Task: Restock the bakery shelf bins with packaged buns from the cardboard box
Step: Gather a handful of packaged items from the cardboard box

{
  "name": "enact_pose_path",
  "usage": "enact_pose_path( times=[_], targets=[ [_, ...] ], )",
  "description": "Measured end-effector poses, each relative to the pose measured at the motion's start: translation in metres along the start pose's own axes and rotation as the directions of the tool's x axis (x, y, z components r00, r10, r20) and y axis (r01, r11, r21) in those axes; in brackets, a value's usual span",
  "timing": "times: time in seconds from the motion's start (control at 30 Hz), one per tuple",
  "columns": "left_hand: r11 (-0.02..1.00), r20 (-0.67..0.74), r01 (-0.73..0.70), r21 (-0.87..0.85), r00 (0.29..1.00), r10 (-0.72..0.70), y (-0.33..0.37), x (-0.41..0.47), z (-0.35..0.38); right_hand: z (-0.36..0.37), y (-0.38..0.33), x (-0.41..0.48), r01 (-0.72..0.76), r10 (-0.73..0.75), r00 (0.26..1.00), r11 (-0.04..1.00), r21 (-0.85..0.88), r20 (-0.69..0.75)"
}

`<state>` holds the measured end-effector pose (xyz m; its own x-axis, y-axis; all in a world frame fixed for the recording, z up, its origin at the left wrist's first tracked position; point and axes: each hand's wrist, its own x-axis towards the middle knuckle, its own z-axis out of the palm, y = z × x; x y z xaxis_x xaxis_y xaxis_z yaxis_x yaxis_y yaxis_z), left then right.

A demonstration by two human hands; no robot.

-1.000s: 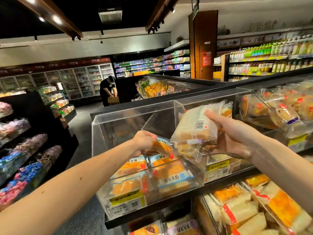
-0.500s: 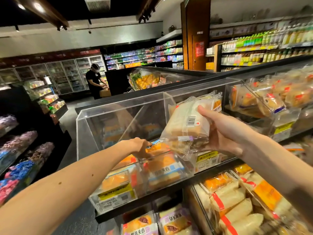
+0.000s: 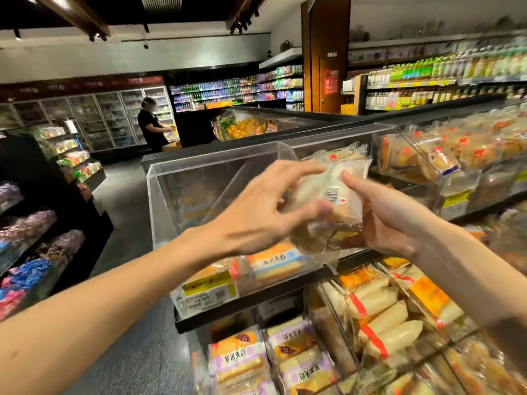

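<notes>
- The pack of buns (image 3: pixel 328 192) is held up in front of the clear bin (image 3: pixel 199 178), not yet inside. The step seems to be passing or squaring it between the hands before placing it. It is best supported from underneath and gripped lightly, since soft buns dent and the film is slippery.
- The right hand (image 3: pixel 393 218) cradles the pack from below and from the right, with its thumb pressed on the label side by the barcode.
- The left hand (image 3: pixel 256 212) is spread wide. Its fingers curve over the pack's top left edge and its thumb lies across the front. It is blurred, so I cannot tell how firm its hold is.
- The two hands meet on the one pack.
- Orange-and-blue packs (image 3: pixel 273 263) lie low at the bin's front, behind a price tag (image 3: pixel 208 295). Above them there is room, so the new pack should lie flat.
- The neighbouring bin (image 3: pixel 427 158) is full.
- The cardboard box is out of view.
- Far off, a person (image 3: pixel 151 124) stands by the cooler doors (image 3: pixel 108 118).
</notes>
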<state>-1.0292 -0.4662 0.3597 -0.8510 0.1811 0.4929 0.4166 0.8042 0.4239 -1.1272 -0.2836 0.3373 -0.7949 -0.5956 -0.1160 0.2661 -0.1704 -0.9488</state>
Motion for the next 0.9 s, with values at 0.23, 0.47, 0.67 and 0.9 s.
enact_pose_path(
  times=[0.23, 0.47, 0.67, 0.9],
  targets=[
    [0.984, 0.076, -0.068, 0.165, 0.996, 0.056, -0.008, -0.043, 0.058, -0.017, 0.048, -0.019, -0.142, 0.141, 0.987, 0.99, 0.01, 0.073],
    [0.992, 0.006, 0.129, 0.005, 0.992, -0.129, -0.002, -0.099, 0.121, -0.052, 0.12, -0.024, -0.337, 0.315, 0.908, 0.941, 0.034, 0.276],
    [0.847, -0.104, 0.501, -0.179, 0.846, -0.522, -0.007, -0.137, 0.149, -0.069, 0.164, -0.026, -0.48, 0.439, 0.759, 0.876, -0.043, 0.481],
    [0.475, -0.081, 0.832, -0.286, 0.473, -0.877, -0.069, -0.18, 0.151, -0.073, 0.195, -0.005, -0.552, 0.551, 0.77, 0.828, -0.097, 0.322]
  ],
)
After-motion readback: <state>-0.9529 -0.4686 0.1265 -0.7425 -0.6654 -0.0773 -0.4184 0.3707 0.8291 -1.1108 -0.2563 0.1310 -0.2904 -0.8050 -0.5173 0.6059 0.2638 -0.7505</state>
